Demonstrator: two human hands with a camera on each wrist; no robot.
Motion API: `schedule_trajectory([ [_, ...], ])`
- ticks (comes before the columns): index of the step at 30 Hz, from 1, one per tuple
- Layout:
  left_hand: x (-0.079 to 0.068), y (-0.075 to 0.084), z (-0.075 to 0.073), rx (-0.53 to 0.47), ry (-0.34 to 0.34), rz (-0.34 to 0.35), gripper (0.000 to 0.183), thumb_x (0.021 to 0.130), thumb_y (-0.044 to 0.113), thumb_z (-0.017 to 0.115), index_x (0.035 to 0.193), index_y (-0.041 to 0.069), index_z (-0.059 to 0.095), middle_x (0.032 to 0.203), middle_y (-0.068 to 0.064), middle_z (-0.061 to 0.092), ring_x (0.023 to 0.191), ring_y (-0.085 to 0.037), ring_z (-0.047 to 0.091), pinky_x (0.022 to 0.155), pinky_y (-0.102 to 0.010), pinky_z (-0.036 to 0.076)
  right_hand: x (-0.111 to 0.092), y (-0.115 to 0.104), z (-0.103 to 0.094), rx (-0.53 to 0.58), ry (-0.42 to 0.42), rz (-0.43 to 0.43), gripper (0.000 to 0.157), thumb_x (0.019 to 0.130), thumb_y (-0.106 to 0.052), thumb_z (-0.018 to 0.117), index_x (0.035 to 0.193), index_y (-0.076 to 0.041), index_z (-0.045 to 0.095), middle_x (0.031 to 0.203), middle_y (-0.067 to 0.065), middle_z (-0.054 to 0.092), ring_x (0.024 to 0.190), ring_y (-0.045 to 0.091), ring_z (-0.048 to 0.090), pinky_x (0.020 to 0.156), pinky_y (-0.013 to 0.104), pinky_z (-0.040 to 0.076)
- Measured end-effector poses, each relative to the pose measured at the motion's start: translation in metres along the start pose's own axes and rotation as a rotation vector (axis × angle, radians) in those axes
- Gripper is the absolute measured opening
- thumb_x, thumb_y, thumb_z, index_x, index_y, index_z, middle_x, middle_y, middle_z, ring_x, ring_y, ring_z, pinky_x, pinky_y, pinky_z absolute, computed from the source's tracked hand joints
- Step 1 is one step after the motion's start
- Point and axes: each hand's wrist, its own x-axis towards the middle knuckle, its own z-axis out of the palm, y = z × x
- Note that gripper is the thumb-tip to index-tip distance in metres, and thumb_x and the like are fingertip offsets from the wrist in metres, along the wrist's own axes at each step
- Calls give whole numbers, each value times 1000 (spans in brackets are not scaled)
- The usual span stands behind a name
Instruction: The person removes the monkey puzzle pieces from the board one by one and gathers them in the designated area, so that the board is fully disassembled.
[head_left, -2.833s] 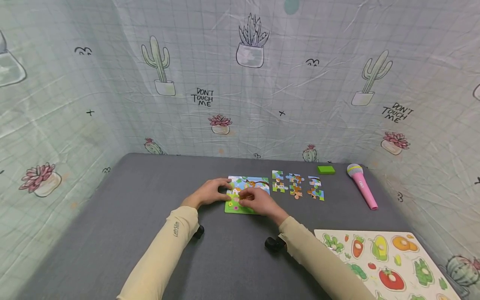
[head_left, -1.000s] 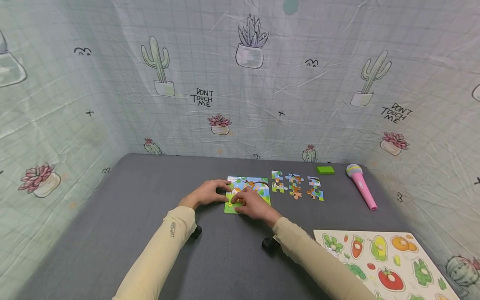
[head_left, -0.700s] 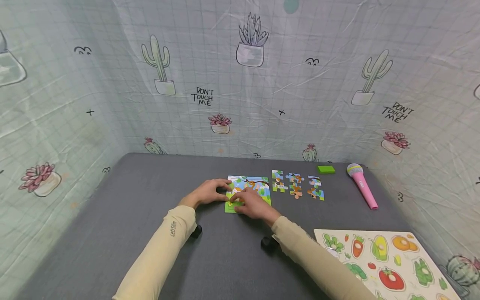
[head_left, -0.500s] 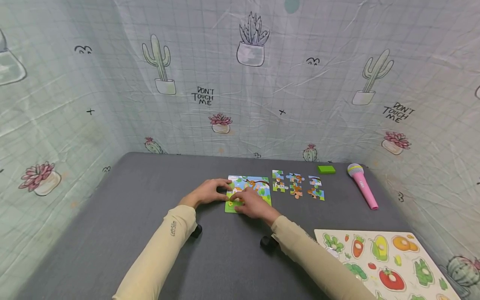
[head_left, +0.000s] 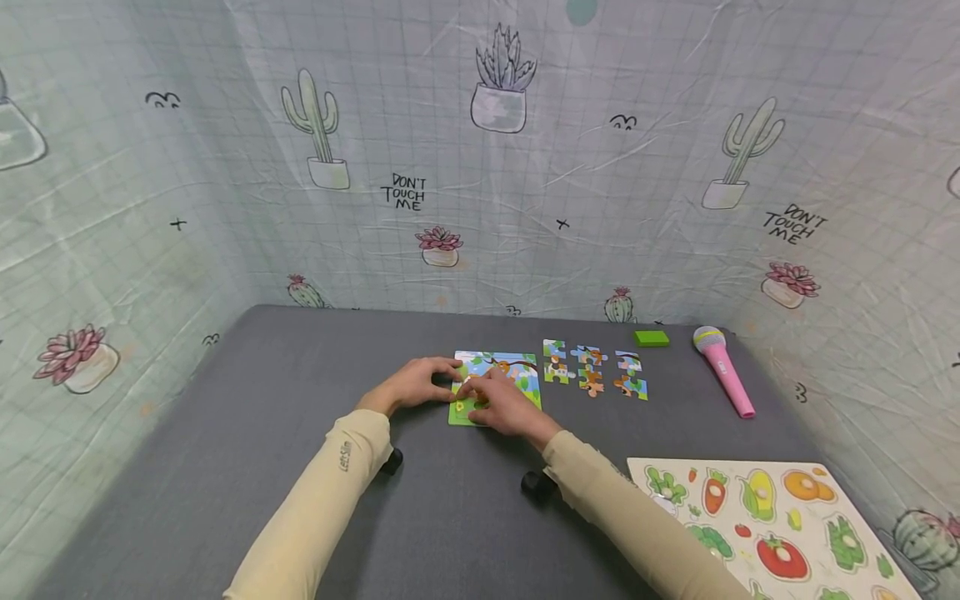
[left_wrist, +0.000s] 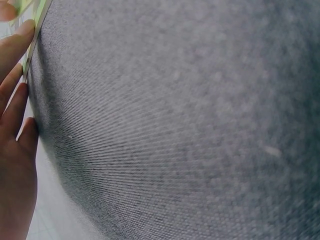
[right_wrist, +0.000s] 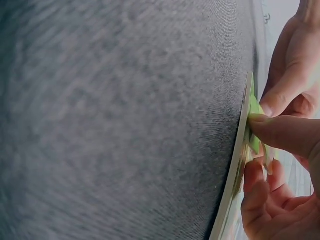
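Observation:
A square picture puzzle board (head_left: 461,414), green along its near side, lies on the grey table. My left hand (head_left: 411,385) rests at its left edge, thumb and fingers spread apart and touching the rim; the left wrist view shows these fingers (left_wrist: 15,107) fairly straight. Over the board's near-left part, my right hand (head_left: 508,407) pinches a green puzzle piece (right_wrist: 255,144) between thumb and fingers. The piece stands tilted against the board in the right wrist view. In the head view my right hand hides most of it, along with part of the board's picture.
Several loose puzzle pieces (head_left: 591,382) lie in rows right of the board. Behind them is a green block (head_left: 651,338), with a pink microphone (head_left: 727,375) farther right. A vegetable peg board (head_left: 738,504) covers the near right corner. Printed cloth (head_left: 360,250) walls in the table.
My right hand has shifted left and nearer across the board, to its near-left part, then moved only its fingers slightly. The left hand keeps to the left edge.

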Motion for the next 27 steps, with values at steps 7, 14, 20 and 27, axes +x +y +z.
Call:
schedule_trajectory([
  [7,-1,1,-1,-10,-2,8,33,89,20,73,120,10,70,147,-8,48,138,-31,40,113,-50,34,-2,5,0,131,0,-11,28,88,-3,71,117,-5,69,101,11,47,88,22,55,76,33,48],
  [14,-4,3,-1,-33,-3,-7,34,89,22,73,121,10,69,147,-7,48,138,-30,40,113,-50,33,-8,10,-5,381,-14,72,32,93,-3,65,125,-4,65,126,12,59,107,28,63,86,35,53],
  [20,-4,2,1,-29,3,-23,37,89,25,74,122,10,69,148,-6,47,139,-30,38,114,-49,32,-18,18,-16,432,51,191,30,95,-10,64,125,-8,66,128,9,59,108,26,62,87,38,53],
  [27,-5,2,5,-18,20,-9,36,88,24,74,121,9,69,149,-6,46,140,-29,36,115,-49,31,-38,34,-39,495,126,292,34,97,-10,62,131,-7,61,134,14,56,115,32,59,83,43,54],
])
